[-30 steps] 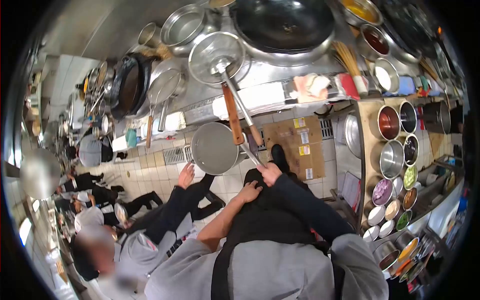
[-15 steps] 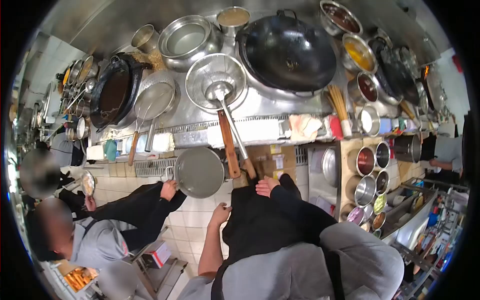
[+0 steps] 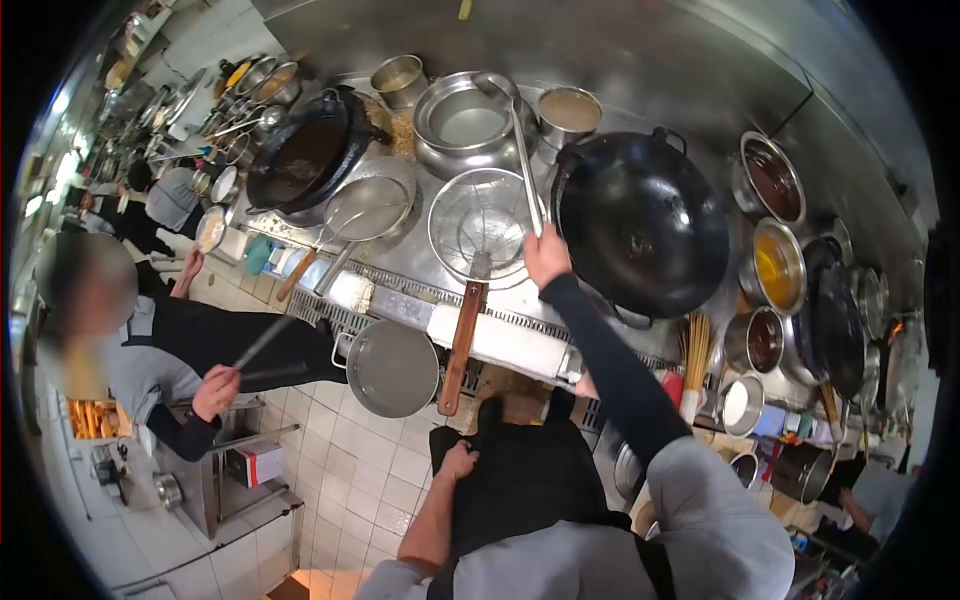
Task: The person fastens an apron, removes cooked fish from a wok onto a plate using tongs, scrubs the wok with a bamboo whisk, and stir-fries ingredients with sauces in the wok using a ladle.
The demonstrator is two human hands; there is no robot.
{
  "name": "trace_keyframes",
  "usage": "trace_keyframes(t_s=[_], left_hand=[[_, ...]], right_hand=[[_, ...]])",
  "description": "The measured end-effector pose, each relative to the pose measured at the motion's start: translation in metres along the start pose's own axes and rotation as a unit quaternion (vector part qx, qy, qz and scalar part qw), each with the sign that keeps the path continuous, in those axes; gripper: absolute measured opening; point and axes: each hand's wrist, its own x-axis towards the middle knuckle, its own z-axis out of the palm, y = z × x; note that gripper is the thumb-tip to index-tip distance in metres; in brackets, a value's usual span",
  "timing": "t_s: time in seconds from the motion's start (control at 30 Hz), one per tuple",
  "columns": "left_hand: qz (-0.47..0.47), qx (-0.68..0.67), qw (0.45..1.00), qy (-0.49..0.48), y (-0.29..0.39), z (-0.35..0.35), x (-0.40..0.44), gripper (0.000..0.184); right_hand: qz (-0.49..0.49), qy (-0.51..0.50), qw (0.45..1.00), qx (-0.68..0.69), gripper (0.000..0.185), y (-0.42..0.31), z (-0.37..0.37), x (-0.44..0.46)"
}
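Note:
My right hand [image 3: 546, 258] is closed around the long handle of a metal ladle [image 3: 526, 160]. The ladle's bowl is up at the rim of a steel pot [image 3: 465, 122] of pale liquid. Below it a wire strainer [image 3: 484, 222] with a wooden handle [image 3: 461, 350] rests on the stove. Just right of this hand sits a large black wok [image 3: 640, 225], with only a shine on its inner surface. My left hand [image 3: 459, 461] hangs low against my black apron, its fingers curled, and I see nothing in it.
A grey pan [image 3: 393, 368] juts out at the stove's front edge. Further left are another strainer [image 3: 368, 208] and a wok of dark liquid [image 3: 305, 155]. Bowls of sauce [image 3: 773, 180] line the right. A co-worker [image 3: 170, 360] stands close on the left, holding a utensil.
My right hand has gone from open near my apron to gripping the ladle, which has been lifted from the strainer toward the pot. My view has turned; the co-worker's hand has left the pan.

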Motion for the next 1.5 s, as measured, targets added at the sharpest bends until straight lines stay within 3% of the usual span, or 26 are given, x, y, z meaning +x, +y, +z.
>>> trace_keyframes(t_s=[0.17,0.23,0.27,0.3,0.33,0.37,0.47,0.5,0.57,0.67,0.73,0.77,0.83,0.93,1.0,1.03,1.13,1.2,1.23,1.27,1.3,1.33,1.4,1.43,1.47,1.5], left_hand=[[-0.027,-0.158,0.981,0.107,0.001,0.027,-0.019,0.048],[-0.052,-0.205,0.971,0.111,-0.022,0.04,-0.014,0.046],[-0.072,-0.237,0.963,0.102,-0.027,0.044,-0.016,0.044],[-0.093,-0.267,0.955,0.092,-0.034,0.046,-0.02,0.043],[-0.113,-0.297,0.945,0.079,-0.038,0.046,-0.023,0.042],[-0.118,-0.314,0.94,0.066,-0.038,0.044,-0.028,0.036],[-0.18,-0.422,0.889,-0.008,-0.06,0.059,-0.024,0.028],[-0.194,-0.441,0.875,-0.037,-0.07,0.064,-0.02,0.017],[-0.07,-0.259,0.96,-0.082,-0.11,0.074,-0.002,0.013],[-0.014,-0.205,0.977,-0.057,-0.159,0.098,0.022,0.015],[-0.184,-0.36,0.913,-0.061,-0.139,0.075,0.017,0.02],[-0.197,-0.459,0.866,-0.017,-0.123,0.065,0.008,0.023],[-0.128,-0.405,0.904,-0.044,-0.121,0.054,0.034,0.015],[-0.087,-0.374,0.923,-0.033,-0.108,0.036,0.073,0.012],[-0.066,-0.382,0.921,-0.031,-0.089,0.017,0.091,0.013],[-0.06,-0.4,0.914,-0.035,-0.075,0.003,0.095,0.014],[-0.058,-0.471,0.88,-0.035,-0.039,-0.035,0.096,0.022],[-0.05,-0.553,0.831,-0.037,-0.019,-0.056,0.092,0.029],[-0.038,-0.607,0.793,-0.039,-0.007,-0.071,0.084,0.032],[-0.025,-0.657,0.753,-0.041,0.005,-0.088,0.074,0.036],[-0.007,-0.669,0.741,-0.056,0.02,-0.106,0.06,0.038],[0.012,-0.681,0.729,-0.069,0.039,-0.125,0.042,0.04],[0.057,-0.677,0.726,-0.109,0.075,-0.153,0.01,0.042],[0.081,-0.659,0.735,-0.136,0.092,-0.163,-0.004,0.042],[0.106,-0.638,0.744,-0.165,0.108,-0.17,-0.014,0.043],[0.103,-0.618,0.762,-0.165,0.117,-0.173,-0.02,0.037]], right_hand=[[-0.057,-0.107,0.981,-0.15,0.031,0.009,0.047,0.144],[-0.066,-0.269,0.958,-0.073,0.024,0.032,0.099,0.198],[0.034,-0.353,0.924,0.144,0.025,0.032,0.098,0.209],[0.164,-0.398,0.839,0.332,0.027,0.032,0.097,0.22],[0.322,-0.369,0.643,0.589,0.029,0.013,0.073,0.218],[0.437,-0.288,0.364,0.77,0.032,-0.002,0.049,0.211],[0.452,-0.223,0.283,0.816,0.047,-0.03,-0.011,0.163],[0.427,-0.243,0.286,0.823,0.047,-0.032,-0.029,0.144],[0.392,-0.252,0.333,0.82,0.045,-0.045,-0.072,0.111],[0.371,-0.254,0.346,0.824,0.044,-0.058,-0.145,0.064],[0.368,-0.24,0.322,0.839,0.045,-0.081,-0.197,0.031],[0.374,-0.239,0.33,0.833,0.045,-0.085,-0.22,0.018],[0.392,-0.235,0.344,0.821,0.046,-0.086,-0.26,0.0],[0.436,-0.181,0.407,0.782,0.044,-0.076,-0.301,-0.016],[0.447,-0.17,0.495,0.725,0.044,-0.05,-0.317,-0.023],[0.458,-0.167,0.561,0.67,0.038,-0.041,-0.323,-0.027],[0.509,-0.192,0.631,0.554,0.018,-0.018,-0.331,-0.044],[0.408,-0.161,0.842,0.312,0.013,-0.015,-0.322,-0.06],[0.344,-0.175,0.91,0.153,0.013,-0.015,-0.312,-0.065],[0.275,-0.13,0.953,0.007,0.016,-0.04,-0.296,-0.076],[0.07,-0.037,0.987,-0.143,0.018,-0.006,-0.275,-0.075],[-0.142,0.061,0.948,-0.279,0.02,0.027,-0.251,-0.07],[-0.105,0.091,0.969,-0.204,0.026,-0.001,-0.203,-0.039],[0.0,0.04,0.999,0.011,0.023,-0.028,-0.176,-0.017],[0.104,-0.014,0.969,0.224,0.02,-0.065,-0.154,0.01],[0.162,-0.103,0.882,0.429,0.013,-0.112,-0.148,0.036]])
